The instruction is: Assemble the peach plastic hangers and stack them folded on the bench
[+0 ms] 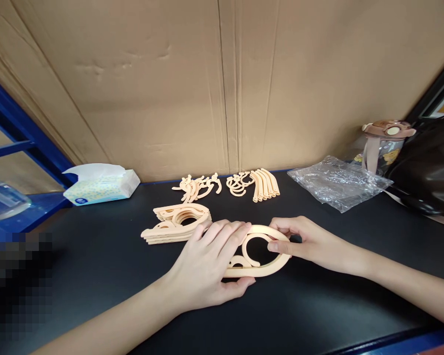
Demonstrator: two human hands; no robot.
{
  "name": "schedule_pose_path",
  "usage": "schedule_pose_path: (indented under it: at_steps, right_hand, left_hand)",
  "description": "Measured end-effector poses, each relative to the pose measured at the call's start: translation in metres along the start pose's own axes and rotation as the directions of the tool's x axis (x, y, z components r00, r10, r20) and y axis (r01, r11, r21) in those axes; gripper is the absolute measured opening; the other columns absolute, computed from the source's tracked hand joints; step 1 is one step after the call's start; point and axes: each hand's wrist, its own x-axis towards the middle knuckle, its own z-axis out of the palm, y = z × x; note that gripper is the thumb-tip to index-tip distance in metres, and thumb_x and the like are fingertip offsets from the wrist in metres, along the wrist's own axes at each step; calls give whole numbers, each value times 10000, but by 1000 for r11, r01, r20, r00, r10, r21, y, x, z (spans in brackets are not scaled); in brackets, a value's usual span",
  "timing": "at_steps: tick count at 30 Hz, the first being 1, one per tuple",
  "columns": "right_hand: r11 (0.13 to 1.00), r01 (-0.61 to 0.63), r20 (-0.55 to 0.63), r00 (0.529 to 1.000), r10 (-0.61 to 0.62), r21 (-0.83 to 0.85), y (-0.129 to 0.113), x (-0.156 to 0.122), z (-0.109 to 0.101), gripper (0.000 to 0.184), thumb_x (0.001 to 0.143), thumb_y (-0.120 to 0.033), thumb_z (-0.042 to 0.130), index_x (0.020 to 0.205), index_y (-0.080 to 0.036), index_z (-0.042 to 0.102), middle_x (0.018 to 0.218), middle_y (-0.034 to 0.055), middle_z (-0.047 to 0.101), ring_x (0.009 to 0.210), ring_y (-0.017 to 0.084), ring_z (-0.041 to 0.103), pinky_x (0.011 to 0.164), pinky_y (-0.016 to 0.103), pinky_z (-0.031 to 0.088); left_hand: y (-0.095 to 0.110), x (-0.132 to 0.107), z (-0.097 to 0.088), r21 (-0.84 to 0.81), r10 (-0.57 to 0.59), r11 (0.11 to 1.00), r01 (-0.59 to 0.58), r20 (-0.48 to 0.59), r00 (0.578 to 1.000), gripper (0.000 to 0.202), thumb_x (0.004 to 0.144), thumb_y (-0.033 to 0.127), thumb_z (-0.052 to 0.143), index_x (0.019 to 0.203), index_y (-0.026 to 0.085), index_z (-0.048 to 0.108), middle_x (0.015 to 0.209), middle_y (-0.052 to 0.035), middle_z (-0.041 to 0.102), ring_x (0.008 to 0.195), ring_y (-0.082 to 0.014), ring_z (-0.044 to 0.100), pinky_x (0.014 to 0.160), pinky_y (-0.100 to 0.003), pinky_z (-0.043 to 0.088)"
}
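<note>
A peach-coloured plastic piece point(263, 266) with a round hook-shaped cut-out lies on the black table top point(107, 256) in front of me. My left hand point(207, 268) lies over its left half, fingers flat on top and thumb under the near edge. My right hand point(307, 241) pinches its right end between thumb and fingers. Just behind my left hand sits a stack of similar peach pieces point(175, 224).
Near the cardboard wall point(222, 84) lie small peach hooks point(198, 187) and a row of curved peach bars point(264, 185). A tissue pack point(99, 185) is at the left, a clear plastic bag point(336, 182), a drinking bottle point(383, 145) and a dark bag point(429, 172) at the right.
</note>
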Motion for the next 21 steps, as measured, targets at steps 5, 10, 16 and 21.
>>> schedule_pose_path:
  at_steps: [5, 10, 16, 21]
  right_hand:
    - [989, 87, -8, 996, -87, 120, 4, 5, -8, 437, 957, -509, 360, 737, -167, 520, 686, -1, 525, 644, 118, 493, 640, 257, 409]
    - [989, 51, -74, 996, -41, 136, 17, 13, -14, 417, 946, -513, 393, 842, -153, 575, 658, 9, 570, 622, 126, 538, 611, 264, 432]
    - [995, -9, -48, 999, 14, 100, 21, 18, -11, 323, 896, -474, 515, 846, -162, 582, 644, -14, 550, 614, 113, 533, 588, 246, 423]
    - [998, -18, -32, 999, 20, 61, 21, 20, -10, 306, 899, -457, 512, 836, -168, 593, 644, -16, 552, 623, 115, 542, 593, 246, 417]
  left_hand:
    - [-3, 3, -7, -89, -106, 991, 104, -21, 994, 620, 758, 373, 623, 1298, 129, 439, 1188, -115, 599, 1043, -271, 546, 899, -403, 417]
    - [-29, 15, -32, -97, -238, 968, 233, -40, 970, 641, 789, 384, 620, 1349, 168, 396, 1221, -104, 564, 1098, -272, 525, 955, -433, 425]
    - [-82, 10, -78, -31, -378, 924, 381, 85, 922, 685, 780, 597, 609, 1344, 237, 461, 1113, -39, 649, 920, -226, 618, 788, -375, 520]
    - [-114, -17, -90, 36, -441, 895, 444, 216, 871, 526, 795, 551, 630, 1247, 292, 556, 1039, 35, 680, 899, -213, 655, 747, -354, 533]
